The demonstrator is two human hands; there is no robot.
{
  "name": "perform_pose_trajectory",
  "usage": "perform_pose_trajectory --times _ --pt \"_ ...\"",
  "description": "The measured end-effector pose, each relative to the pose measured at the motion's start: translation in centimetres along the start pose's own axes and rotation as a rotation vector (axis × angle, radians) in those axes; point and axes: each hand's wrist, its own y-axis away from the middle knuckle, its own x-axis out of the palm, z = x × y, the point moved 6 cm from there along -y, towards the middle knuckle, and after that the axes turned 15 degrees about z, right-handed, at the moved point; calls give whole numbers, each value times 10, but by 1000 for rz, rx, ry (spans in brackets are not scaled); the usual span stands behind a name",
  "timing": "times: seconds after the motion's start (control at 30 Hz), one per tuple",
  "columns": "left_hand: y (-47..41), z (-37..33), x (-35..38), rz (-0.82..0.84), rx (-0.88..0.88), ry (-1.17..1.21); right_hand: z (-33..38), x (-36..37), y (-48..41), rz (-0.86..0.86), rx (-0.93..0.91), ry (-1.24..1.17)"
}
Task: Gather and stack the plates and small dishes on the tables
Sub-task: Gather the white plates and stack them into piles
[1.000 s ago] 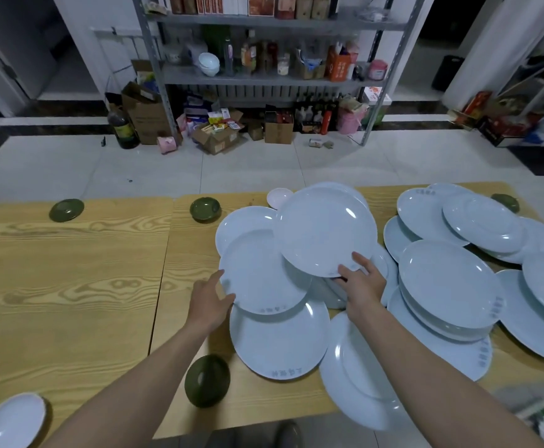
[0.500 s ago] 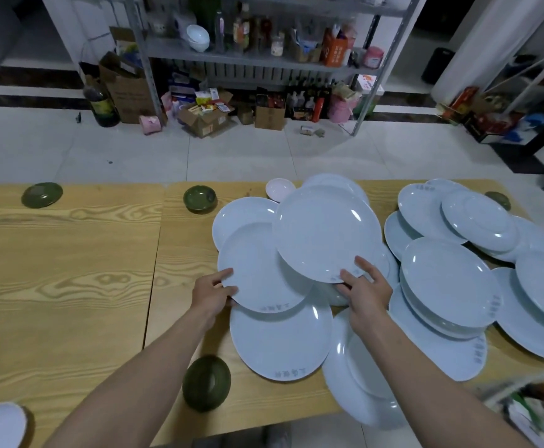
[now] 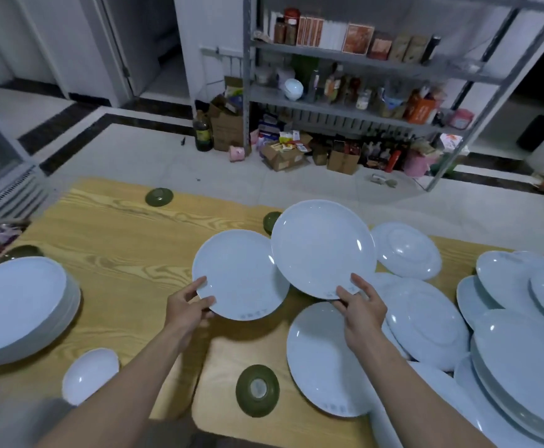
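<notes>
My left hand grips the near rim of a pale blue plate held above the wooden table. My right hand pinches the near rim of a second, larger pale plate, lifted and tilted beside the first. A stack of pale plates stands at the left. Several more plates lie overlapping on the right, among them a large one below my right hand and a stack at the far right.
Small green dishes sit on the table: one near the front edge, one at the back left, one behind the held plates. A small white dish lies front left. A metal shelf with bottles and boxes stands beyond the table.
Both hands have lifted their plates off the overlapping pile and carried them left. The view has swung left, bringing the left plate stack into sight.
</notes>
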Motion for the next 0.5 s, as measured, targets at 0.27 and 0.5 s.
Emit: perform_pose_trajectory --times 0.27,0.5 --pt "-20 -16 -128 -23 4 2 -68 94 18 -4 17 68" --pt "-35 -13 -177 87 -41 6 -108 139 38 -77 49 95"
